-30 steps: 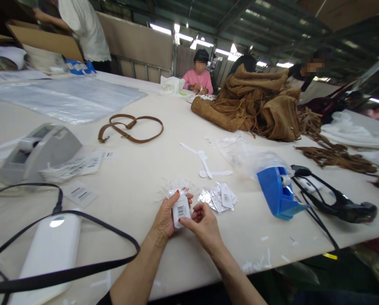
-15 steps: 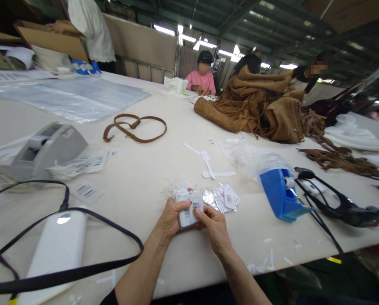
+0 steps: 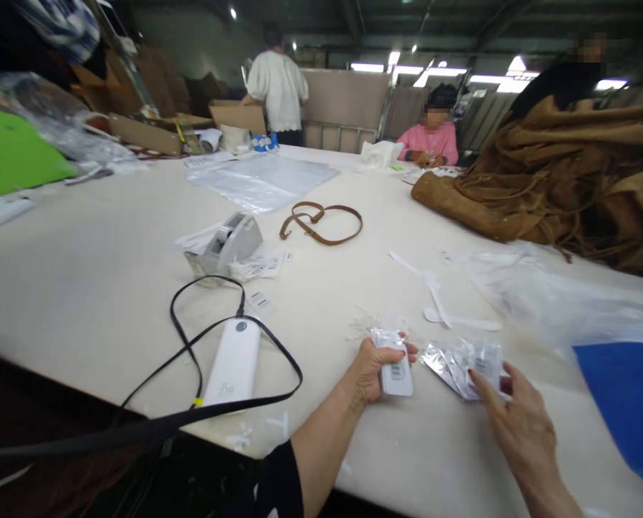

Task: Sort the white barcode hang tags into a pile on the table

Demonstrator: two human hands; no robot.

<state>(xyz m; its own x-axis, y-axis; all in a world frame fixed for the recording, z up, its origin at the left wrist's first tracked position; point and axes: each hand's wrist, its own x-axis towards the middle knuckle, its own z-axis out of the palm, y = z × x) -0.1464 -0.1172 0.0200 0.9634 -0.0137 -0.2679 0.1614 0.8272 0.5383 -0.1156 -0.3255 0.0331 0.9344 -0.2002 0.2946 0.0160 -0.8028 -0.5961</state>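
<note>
"Left to right, what's on your feed?"

"Near the counter's [image 3: 326, 302] front edge I have a white power bank [image 3: 232, 363]. Next, well to its right, the left hand [image 3: 374, 368] is clamped on a stack of tags [image 3: 397, 374], thumb across the top one. Just beyond, still by that edge, lies a loose tag pile [image 3: 484, 363]. The right hand [image 3: 526, 424] is at its right end; I can't tell whether it has pinched a tag."

"How will they handle?"

"Light and stiff like card, I'd judge, and slippery where there's shiny wrapping [image 3: 439, 362]. I'd hold the stack by its long sides and lift a single tag by its edge."

"Against half a second ago?"

"Both hands were together on the fanned stack. Now they're apart, the stack sits squarer, and my view has swung left."
</note>
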